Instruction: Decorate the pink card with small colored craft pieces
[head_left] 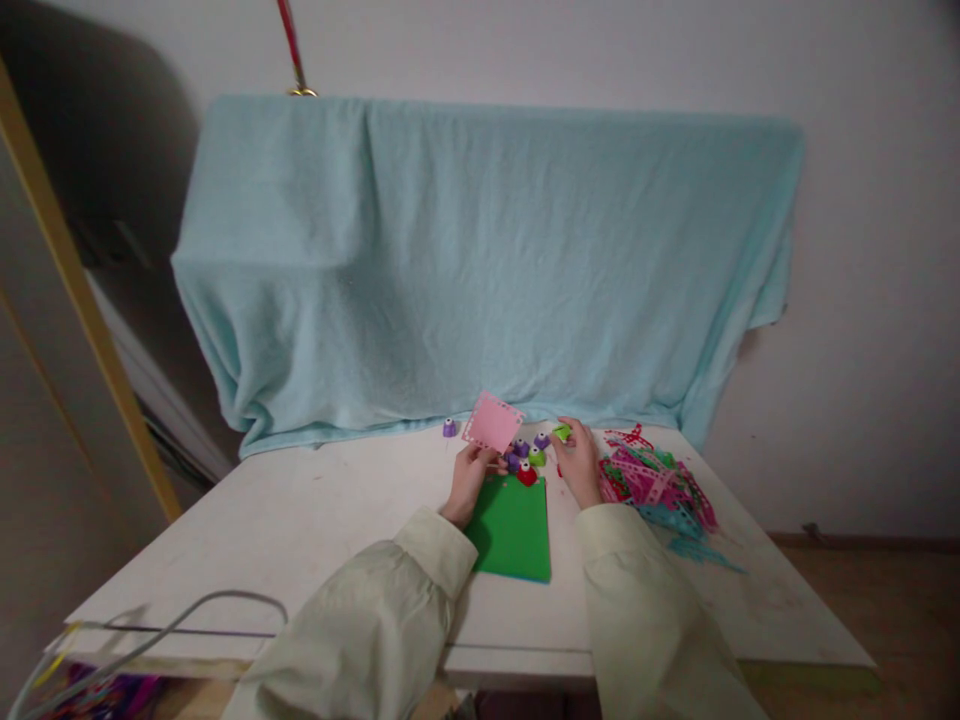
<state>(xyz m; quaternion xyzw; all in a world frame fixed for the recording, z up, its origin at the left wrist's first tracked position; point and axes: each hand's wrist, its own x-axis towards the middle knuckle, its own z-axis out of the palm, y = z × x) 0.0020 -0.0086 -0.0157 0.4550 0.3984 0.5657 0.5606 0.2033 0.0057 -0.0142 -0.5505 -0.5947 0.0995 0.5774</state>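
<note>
My left hand (471,478) pinches the lower corner of a pink paper square (493,423) with punched holes along its edges. The square is held up and tilted above the table. In the fingers of my right hand (577,462) is a small green craft punch (561,432). Between my hands sit several more small punches, among them a red one (528,474), a purple one (541,441) and a light green one (536,457). Below them lies a stack of green paper (514,530), partly behind my left wrist.
A heap of punched paper strips (656,480) in pink, red, green and blue lies at right. One purple punch (449,428) stands apart at back left. A light blue cloth (510,270) hangs behind the white table (337,530). A grey cable (225,595) loops over the front left edge.
</note>
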